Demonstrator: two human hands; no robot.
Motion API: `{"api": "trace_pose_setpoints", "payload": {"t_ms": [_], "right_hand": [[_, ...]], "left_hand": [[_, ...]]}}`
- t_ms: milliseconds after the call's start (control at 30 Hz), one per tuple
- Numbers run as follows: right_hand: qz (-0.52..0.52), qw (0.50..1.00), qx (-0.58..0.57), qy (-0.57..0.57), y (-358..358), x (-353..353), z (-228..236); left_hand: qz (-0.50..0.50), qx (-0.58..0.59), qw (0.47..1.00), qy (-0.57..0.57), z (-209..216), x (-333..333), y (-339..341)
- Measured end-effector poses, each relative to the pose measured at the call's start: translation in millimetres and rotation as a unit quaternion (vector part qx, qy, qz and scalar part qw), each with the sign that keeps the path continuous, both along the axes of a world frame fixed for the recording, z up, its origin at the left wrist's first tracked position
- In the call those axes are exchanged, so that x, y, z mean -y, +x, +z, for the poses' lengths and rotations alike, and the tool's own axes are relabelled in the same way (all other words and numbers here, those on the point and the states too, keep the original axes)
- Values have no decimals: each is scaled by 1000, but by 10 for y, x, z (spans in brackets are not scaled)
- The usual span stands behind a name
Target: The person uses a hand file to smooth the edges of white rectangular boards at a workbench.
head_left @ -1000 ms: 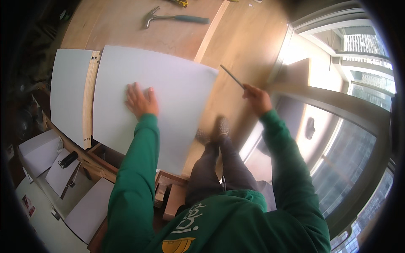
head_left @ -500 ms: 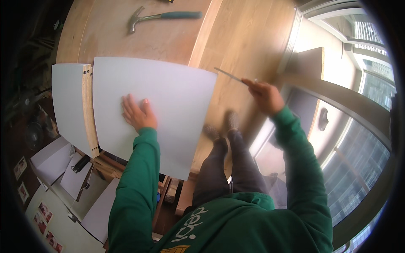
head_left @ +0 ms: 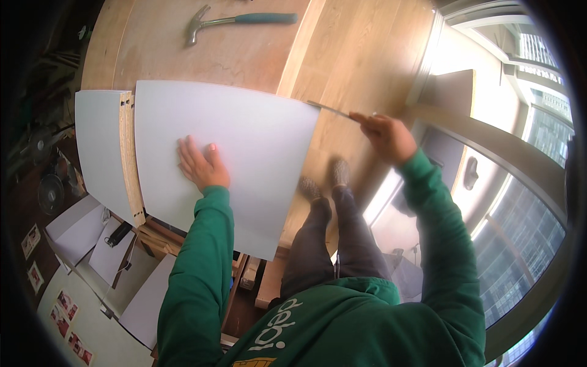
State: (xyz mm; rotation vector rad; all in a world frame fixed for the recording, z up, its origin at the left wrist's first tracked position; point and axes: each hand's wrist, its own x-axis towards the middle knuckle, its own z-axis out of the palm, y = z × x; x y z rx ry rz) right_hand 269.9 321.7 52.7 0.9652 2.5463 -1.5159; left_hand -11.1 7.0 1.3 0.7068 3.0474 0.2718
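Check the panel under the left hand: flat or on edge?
Flat: the panel shows its broad face upward, left hand spread on it.

Smooth matt panel (head_left: 254, 156), metal hammer head (head_left: 195, 26)

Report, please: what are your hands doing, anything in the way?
Left hand flat on big panel. Right hand gripping thin tool, tip at panel's corner. Hammer beyond, out of the way.

Left arm (head_left: 199, 275) stretched forward, and there's the left hand (head_left: 205, 165), flat, palm down, fingers (head_left: 191, 150) slightly fanned, thumb set apart! Out wide, the right arm (head_left: 449, 232) bends at the elbow, the right hand (head_left: 389, 139) raised ahead of it, fingers curled into a grip.
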Motion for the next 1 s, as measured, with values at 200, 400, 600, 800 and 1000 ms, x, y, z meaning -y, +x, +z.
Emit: {"api": "trace_pose_setpoints", "payload": {"t_ms": [200,400,600,800,1000], "right_hand": [[29,998,20,-50,-64,-95,14],[26,994,41,-99,-40,-231,-40],[35,987,69,-143,-38,-292,-4],[37,989,5,-142,-31,-239,-106],[36,988,15,-151,28,-329,-49]], "left_hand": [[-3,1,1000,1,33,-33,21],[-2,3,1000,-5,53,-64,49],[-18,-8,1000,-10,45,-44,39],[-21,-9,1000,-11,21,-40,37],[-18,-7,1000,-11,10,-27,29]]}}
